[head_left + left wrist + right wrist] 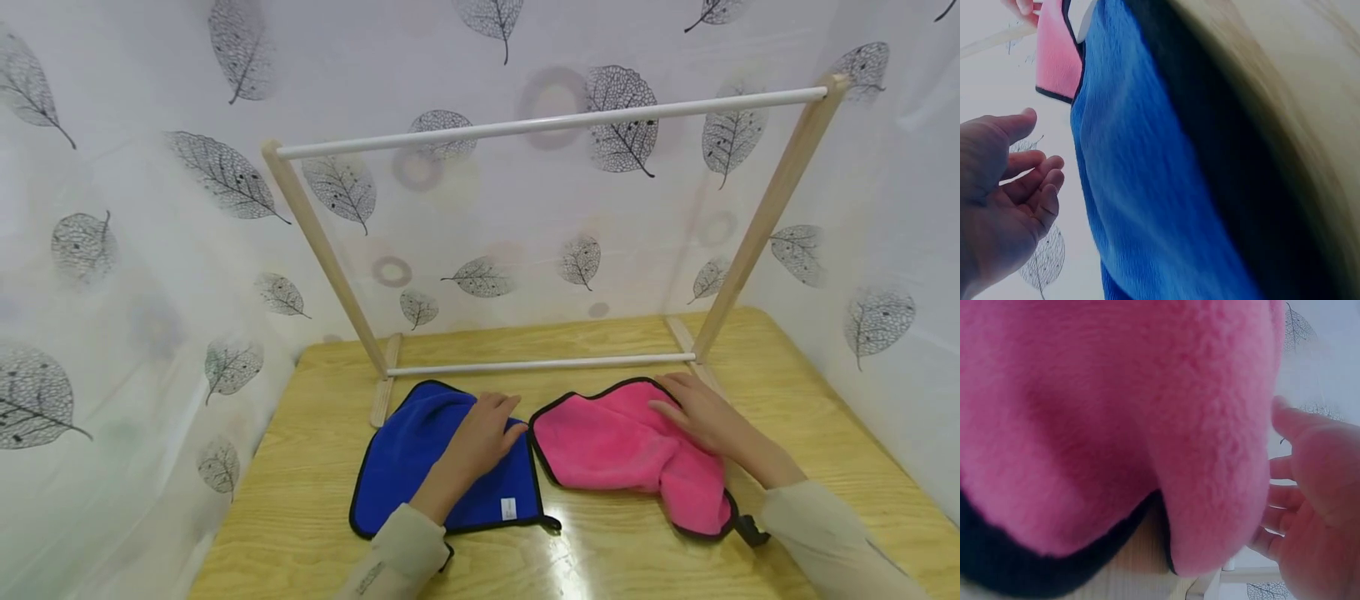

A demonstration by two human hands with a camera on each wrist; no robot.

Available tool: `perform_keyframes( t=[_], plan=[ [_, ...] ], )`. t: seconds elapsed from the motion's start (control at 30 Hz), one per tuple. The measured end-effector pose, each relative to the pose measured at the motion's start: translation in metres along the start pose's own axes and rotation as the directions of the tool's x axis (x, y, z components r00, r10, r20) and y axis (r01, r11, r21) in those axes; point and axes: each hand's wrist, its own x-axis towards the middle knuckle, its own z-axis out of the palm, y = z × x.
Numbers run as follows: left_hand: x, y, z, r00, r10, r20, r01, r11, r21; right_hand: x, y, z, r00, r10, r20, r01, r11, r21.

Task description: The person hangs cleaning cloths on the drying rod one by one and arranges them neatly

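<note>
A blue cloth (420,467) with black trim lies flat on the wooden table (300,467), left of a pink cloth (615,442) with the same trim. My left hand (487,429) hovers over the blue cloth's right edge with relaxed, slightly bent fingers; the left wrist view shows the left hand (1010,187) apart from the blue cloth (1147,187), holding nothing. My right hand (693,412) lies with straight fingers on the pink cloth's rumpled right part. In the right wrist view the right hand's fingers (1310,506) are beside a fold of the pink cloth (1116,412).
A wooden drying rack (330,258) with a white top bar (555,122) and a low white rail (540,364) stands behind the cloths. Leaf-patterned white curtains (112,250) close in the table on three sides. Bare tabletop lies in front.
</note>
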Motion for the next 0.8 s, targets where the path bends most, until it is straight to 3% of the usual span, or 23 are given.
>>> perform_keyframes(
  t=[0.27,0.5,0.8],
  plan=[
    [0.016,0.008,0.015,0.997,-0.071,0.023,0.072,0.997,-0.043,0.008,0.003,0.004,0.999,0.024,0.034,-0.025,0.999,0.024],
    [0.028,0.004,0.031,0.994,-0.105,0.037,0.107,0.993,-0.047,0.014,0.009,0.012,1.0,0.008,0.013,-0.008,1.0,0.021],
    [0.033,0.005,0.038,0.985,-0.15,0.085,0.156,0.985,-0.07,0.016,0.017,0.018,1.0,0.023,0.013,-0.024,0.999,0.024]
  ],
)
